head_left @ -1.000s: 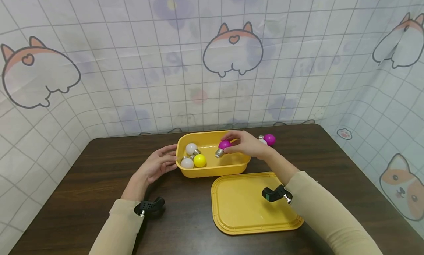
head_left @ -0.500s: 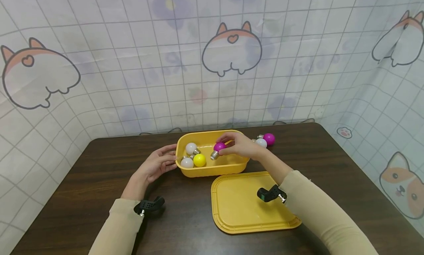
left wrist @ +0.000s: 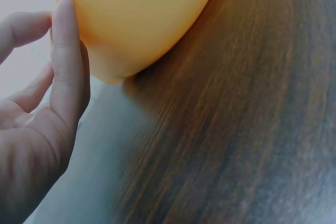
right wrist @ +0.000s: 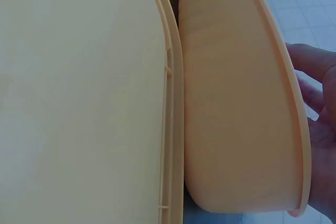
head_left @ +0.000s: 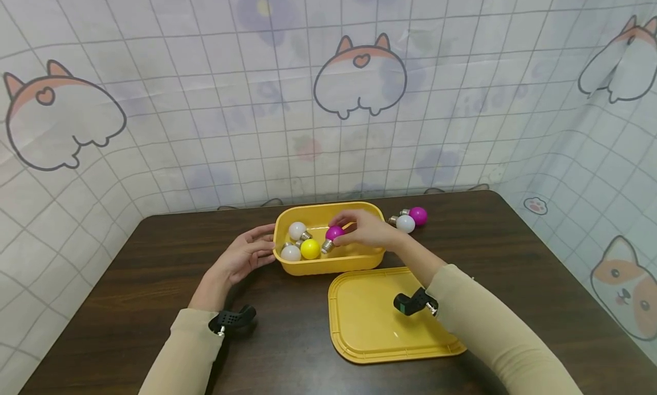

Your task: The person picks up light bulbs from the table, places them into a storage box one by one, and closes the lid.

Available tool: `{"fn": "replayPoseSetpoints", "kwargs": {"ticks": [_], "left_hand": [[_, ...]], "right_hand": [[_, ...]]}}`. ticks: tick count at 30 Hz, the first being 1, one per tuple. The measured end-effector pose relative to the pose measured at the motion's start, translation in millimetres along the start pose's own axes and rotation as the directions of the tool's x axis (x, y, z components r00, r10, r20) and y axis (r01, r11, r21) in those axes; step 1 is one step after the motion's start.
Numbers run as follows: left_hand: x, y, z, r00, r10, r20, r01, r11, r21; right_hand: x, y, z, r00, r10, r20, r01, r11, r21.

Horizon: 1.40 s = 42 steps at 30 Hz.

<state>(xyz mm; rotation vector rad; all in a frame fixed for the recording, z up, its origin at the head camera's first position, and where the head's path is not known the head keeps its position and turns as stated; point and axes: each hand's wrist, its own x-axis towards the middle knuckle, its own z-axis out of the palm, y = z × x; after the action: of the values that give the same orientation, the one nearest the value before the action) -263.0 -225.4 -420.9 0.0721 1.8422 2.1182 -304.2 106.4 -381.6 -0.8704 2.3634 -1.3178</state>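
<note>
A purple light bulb (head_left: 335, 233) with a metal screw base is pinched in my right hand (head_left: 366, 231), inside the yellow plastic box (head_left: 323, 265). Its base points down and to the left. At the box's left end, my left hand (head_left: 247, 255) touches the wall with fairly straight fingers; the left wrist view shows the thumb and fingers against the box wall (left wrist: 142, 19). Two white bulbs (head_left: 297, 230) and a yellow bulb (head_left: 310, 249) lie in the left part of the box. The right wrist view has the held bulb hidden behind the box side (right wrist: 236, 103).
A yellow lid (head_left: 380, 315) lies flat on the dark wooden table (head_left: 287, 338), just in front of the box and under my right forearm. Right of the box, a white bulb (head_left: 405, 224) and another purple bulb (head_left: 418, 215) lie together. A patterned cloth (head_left: 231, 127) hangs behind.
My right hand has moved left and slightly lower in the box with the purple bulb, closer to the yellow one. The white bulb outside has come into full view. My left hand stays put.
</note>
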Motion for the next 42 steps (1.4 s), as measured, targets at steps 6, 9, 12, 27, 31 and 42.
{"fn": "replayPoseSetpoints", "kwargs": {"ticks": [6, 9, 12, 27, 31, 42], "left_hand": [[-0.4, 1.2, 0.9, 1.000, -0.004, -0.004, 0.004, 1.000, 0.004], [-0.2, 1.1, 0.8, 1.000, -0.004, -0.005, 0.004, 1.000, 0.006], [0.2, 0.3, 0.9, 1.000, -0.005, -0.004, 0.005, 1.000, 0.009], [0.4, -0.3, 1.1, 1.000, 0.000, -0.010, 0.000, 1.000, 0.013], [0.2, -0.3, 0.9, 1.000, 0.001, -0.007, -0.001, 1.000, 0.012], [0.2, -0.1, 1.0, 1.000, 0.000, -0.008, 0.000, 1.000, 0.016]], "right_hand": [[3, 2, 4, 1.000, 0.029, 0.012, -0.029, 0.999, -0.030], [4, 2, 6, 0.999, 0.032, 0.019, -0.031, 0.999, -0.029], [4, 2, 7, 0.999, 0.033, 0.029, -0.032, 0.999, -0.032], [9, 0, 13, 0.998, 0.050, 0.048, -0.045, 0.995, -0.089], [8, -2, 13, 0.997, 0.057, 0.056, -0.052, 0.995, -0.087], [6, -3, 14, 0.992, 0.092, 0.083, -0.091, 0.996, -0.015]]}}
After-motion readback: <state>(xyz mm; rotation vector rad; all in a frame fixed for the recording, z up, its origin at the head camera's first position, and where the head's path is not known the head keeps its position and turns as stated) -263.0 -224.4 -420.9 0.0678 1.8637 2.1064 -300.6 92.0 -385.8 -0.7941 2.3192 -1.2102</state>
